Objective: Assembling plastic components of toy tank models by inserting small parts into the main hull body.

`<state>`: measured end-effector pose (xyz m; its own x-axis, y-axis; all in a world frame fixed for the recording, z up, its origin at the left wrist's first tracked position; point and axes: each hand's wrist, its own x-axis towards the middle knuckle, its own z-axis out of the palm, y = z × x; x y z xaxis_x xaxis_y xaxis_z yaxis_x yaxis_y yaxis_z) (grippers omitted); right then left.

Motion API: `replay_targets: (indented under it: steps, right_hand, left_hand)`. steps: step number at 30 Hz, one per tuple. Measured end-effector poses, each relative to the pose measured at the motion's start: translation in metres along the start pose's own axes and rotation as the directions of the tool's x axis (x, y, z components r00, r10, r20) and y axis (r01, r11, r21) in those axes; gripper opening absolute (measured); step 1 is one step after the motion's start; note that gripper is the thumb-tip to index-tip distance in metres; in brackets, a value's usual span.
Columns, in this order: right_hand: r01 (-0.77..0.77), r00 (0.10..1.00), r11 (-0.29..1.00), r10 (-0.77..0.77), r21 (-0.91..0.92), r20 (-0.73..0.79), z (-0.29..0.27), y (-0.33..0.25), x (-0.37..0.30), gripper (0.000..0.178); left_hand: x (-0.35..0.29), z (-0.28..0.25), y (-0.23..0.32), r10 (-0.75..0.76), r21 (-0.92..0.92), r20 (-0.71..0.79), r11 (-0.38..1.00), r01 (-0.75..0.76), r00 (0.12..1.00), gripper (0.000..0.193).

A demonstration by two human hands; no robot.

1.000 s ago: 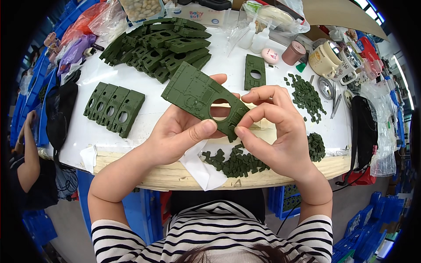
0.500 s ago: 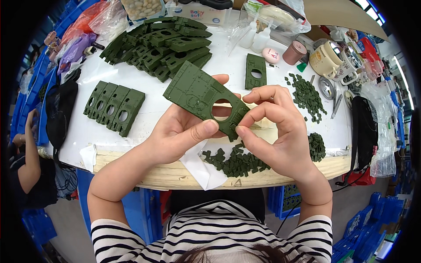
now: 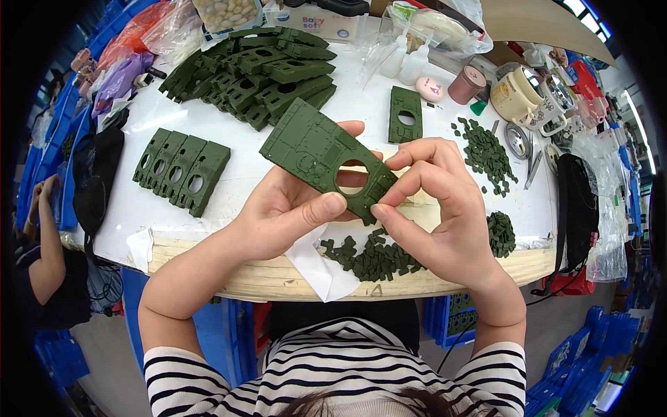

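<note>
My left hand (image 3: 288, 208) grips a green plastic model tank hull plate (image 3: 306, 149) with a round hole near one end, its thumb on the near edge. The plate is tilted above the table. My right hand (image 3: 441, 205) is closed at the plate's right end, thumb and index finger pinched against its edge; whether a tiny piece sits between them is hidden. Below the hands lies a heap of small dark green pieces (image 3: 379, 258). A similar single plate (image 3: 405, 115) lies beyond my right hand, and several more stand in a row (image 3: 182, 170) at the left.
A large pile of green plates (image 3: 257, 73) covers the far left of the white table (image 3: 236, 240). Small green bits (image 3: 488, 154) lie at the right, near tweezers (image 3: 533, 167), a cream mug (image 3: 515, 94) and white bottles (image 3: 415, 62). Another person's arm (image 3: 48, 243) shows at far left.
The right thumb and fingers have shifted slightly along the plate's end. The plate has barely moved. The other person's arms at far left have moved.
</note>
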<state>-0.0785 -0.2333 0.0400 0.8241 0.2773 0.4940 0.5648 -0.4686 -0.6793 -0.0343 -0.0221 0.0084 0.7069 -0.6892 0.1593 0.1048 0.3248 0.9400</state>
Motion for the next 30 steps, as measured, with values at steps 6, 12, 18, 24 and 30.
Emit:
replay_targets:
  steps: [6,12,18,24,30]
  right_hand:
    - [0.111,0.99,0.98,-0.123,-0.165,-0.065,-0.002,-0.008,0.0,0.025]
    - [0.165,0.972,0.947,-0.203,-0.277,-0.115,0.004,-0.007,-0.002,0.032]
    - [0.263,0.936,0.847,-0.34,-0.461,-0.092,0.009,-0.006,-0.003,0.035]
    - [0.291,0.915,0.74,-0.401,-0.606,-0.05,0.013,-0.011,-0.009,0.039]
    - [0.324,0.894,0.726,-0.445,-0.607,-0.056,0.016,-0.006,-0.009,0.039]
  left_hand:
    - [-0.001,-0.001,0.006,-0.037,-0.088,-0.039,0.996,0.033,0.999,0.074]
    - [0.0,0.002,0.007,-0.015,-0.101,-0.043,0.995,0.01,0.999,0.074]
    - [-0.002,0.0,0.002,0.026,-0.111,-0.06,0.993,-0.033,0.998,0.072]
    - [-0.003,0.004,0.0,0.022,-0.136,-0.113,0.99,-0.038,0.993,0.071]
    - [0.0,-0.003,0.006,-0.009,-0.076,-0.039,0.997,0.006,0.999,0.073]
